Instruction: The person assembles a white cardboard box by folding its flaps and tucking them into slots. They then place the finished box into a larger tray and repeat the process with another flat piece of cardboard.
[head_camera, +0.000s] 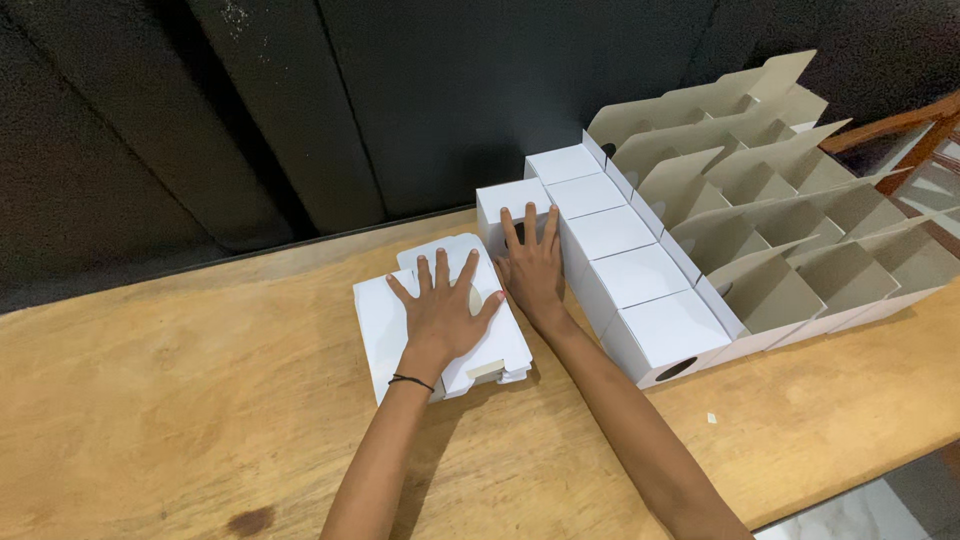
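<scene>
— Left hand (443, 310)?
— Flat on the stack of flat white box blanks (400, 330), fingers spread, pressing down on the wooden table (180, 400).
— Right hand (532, 268)?
— Just beside, fingers straight and close together, tips on the small folded white box (497, 205) directly ahead, nearer than the left. Gripping nothing.
— Beyond?
— Row of folded boxes (630, 280) running away to the right.

Likely packing workshop, wooden bench (150, 380), rows of white cartons (640, 290)

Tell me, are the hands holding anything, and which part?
Nothing is gripped. The left hand lies flat, fingers spread, on top of the flat white box stack. The right hand rests flat against the small white box.
</scene>
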